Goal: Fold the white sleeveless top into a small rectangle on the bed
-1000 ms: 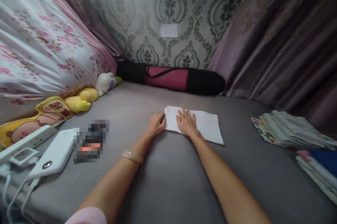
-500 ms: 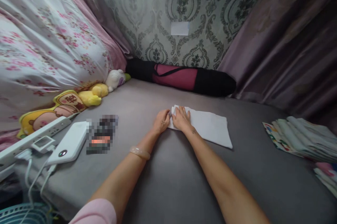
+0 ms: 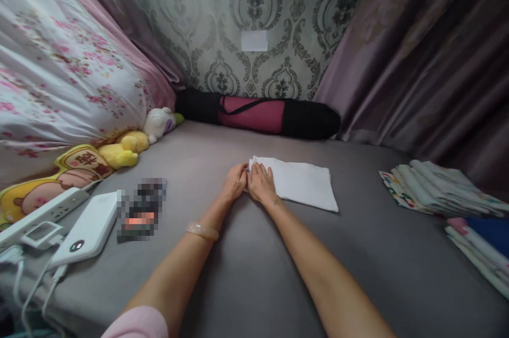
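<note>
Nearest, bare grey bedsheet [image 3: 246, 274] lies open under both forearms. The left hand [image 3: 235, 181], loosely curled, touches the left end of the folded white rectangular cloth [image 3: 300, 183]; whether it pinches the cloth cannot be told. The right hand [image 3: 259, 183] rests flat, fingers spread, on that same end. The cloth lies mid-bed with clear sheet around it. A white power bank [image 3: 89, 228] sits left, stacked folded cloths [image 3: 441, 189] right, a black-and-pink rolled bag [image 3: 258, 113] against the wall.

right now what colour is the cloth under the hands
Plain white cloth, with no pattern visible, seen in the head view on the grey bed.
</note>
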Action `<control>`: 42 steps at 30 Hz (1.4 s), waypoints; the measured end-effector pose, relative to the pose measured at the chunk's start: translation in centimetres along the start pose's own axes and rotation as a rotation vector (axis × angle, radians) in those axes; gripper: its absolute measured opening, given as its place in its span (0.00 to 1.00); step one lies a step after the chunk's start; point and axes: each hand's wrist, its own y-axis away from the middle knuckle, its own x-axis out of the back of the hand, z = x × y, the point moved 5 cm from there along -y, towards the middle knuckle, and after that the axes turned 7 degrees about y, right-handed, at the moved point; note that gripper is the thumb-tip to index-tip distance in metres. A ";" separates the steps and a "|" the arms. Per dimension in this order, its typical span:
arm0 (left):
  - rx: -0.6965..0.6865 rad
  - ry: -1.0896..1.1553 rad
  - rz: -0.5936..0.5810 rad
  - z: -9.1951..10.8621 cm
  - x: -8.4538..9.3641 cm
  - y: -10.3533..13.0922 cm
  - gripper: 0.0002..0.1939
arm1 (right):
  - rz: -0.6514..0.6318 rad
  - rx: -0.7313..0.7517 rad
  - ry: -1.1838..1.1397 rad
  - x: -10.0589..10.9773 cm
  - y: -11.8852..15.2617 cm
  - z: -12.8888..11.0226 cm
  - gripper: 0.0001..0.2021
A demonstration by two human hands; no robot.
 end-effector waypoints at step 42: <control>-0.275 -0.286 -0.346 8.4 -7.2 -2.8 0.15 | -0.104 -0.902 -0.187 5.8 8.8 23.9 0.18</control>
